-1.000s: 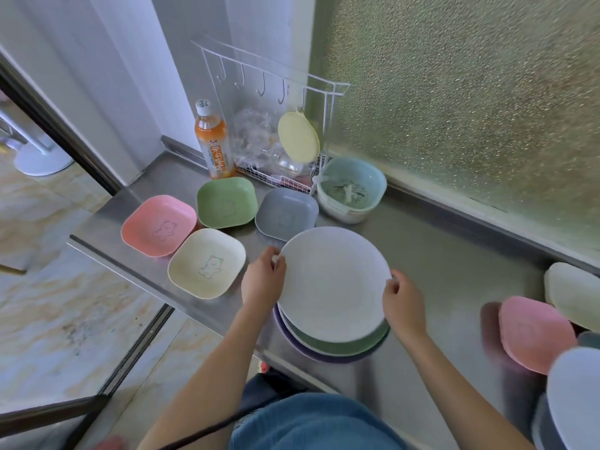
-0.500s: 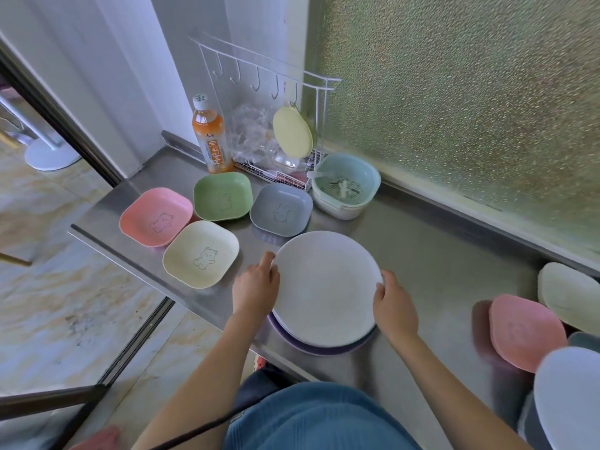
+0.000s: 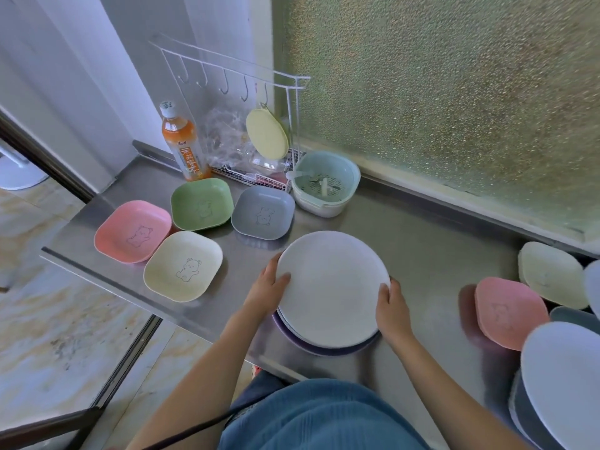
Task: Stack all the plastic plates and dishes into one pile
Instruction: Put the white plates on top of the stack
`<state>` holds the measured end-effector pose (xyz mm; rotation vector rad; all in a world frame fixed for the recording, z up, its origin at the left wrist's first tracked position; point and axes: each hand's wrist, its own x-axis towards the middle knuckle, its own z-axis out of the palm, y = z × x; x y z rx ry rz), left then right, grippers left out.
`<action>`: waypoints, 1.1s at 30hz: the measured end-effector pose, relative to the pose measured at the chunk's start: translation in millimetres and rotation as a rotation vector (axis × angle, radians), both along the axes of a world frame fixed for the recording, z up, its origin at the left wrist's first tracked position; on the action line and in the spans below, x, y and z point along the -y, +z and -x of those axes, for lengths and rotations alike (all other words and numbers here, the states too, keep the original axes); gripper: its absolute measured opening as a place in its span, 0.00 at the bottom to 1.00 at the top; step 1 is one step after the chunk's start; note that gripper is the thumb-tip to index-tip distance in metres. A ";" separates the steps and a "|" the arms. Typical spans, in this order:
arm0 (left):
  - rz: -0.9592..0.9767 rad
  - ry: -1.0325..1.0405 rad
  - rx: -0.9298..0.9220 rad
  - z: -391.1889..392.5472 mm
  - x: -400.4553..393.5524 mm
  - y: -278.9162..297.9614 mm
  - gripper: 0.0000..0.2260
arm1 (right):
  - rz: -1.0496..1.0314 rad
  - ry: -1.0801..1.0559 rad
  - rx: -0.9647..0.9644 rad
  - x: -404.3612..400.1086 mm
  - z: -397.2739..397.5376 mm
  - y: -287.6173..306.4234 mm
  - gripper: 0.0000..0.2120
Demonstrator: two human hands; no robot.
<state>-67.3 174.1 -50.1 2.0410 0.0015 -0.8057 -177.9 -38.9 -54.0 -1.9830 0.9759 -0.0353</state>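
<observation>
As we view the desk (image 3: 422, 254), each grip, left hand (image 3: 264, 292) and right hand (image 3: 391, 308), pinches the white plate (image 3: 331, 287) atop the near pile (image 3: 324, 347).

white plate (image 3: 332, 287) – lowered onto the stack | green rim beneath – now covered

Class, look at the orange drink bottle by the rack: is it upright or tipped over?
Upright. The orange drink bottle stands on its base on the counter, white cap at the top.
</observation>
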 end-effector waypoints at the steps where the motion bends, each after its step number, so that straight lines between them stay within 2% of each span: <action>1: 0.006 -0.023 -0.003 0.6 8.9 1.1 0.22 | 0.012 -0.014 0.002 7.2 4.5 0.8 0.18; 6: 0.091 -0.151 0.005 9.2 57.2 0.3 0.28 | 0.113 -0.065 -0.015 49.1 34.4 5.9 0.18; 14: 0.082 -0.370 0.102 43.4 127.3 -2.1 0.27 | 0.329 -0.105 -0.158 111.4 76.2 7.8 0.22; 18: 0.084 -0.410 0.078 65.3 146.1 -1.8 0.28 | 0.368 -0.125 -0.193 122.9 95.1 14.4 0.21; 23: 0.062 -0.388 0.112 67.0 148.0 -10.9 0.30 | 0.614 -0.107 -0.198 127.3 124.9 20.5 0.20; 27: 0.069 -0.363 0.154 70.0 149.0 -10.6 0.27 | 0.557 -0.226 -0.209 127.5 158.2 7.4 0.17; 33: 0.089 -0.323 0.120 72.0 150.4 -10.2 0.30 | 0.542 -0.176 -0.343 127.8 192.7 -9.3 0.27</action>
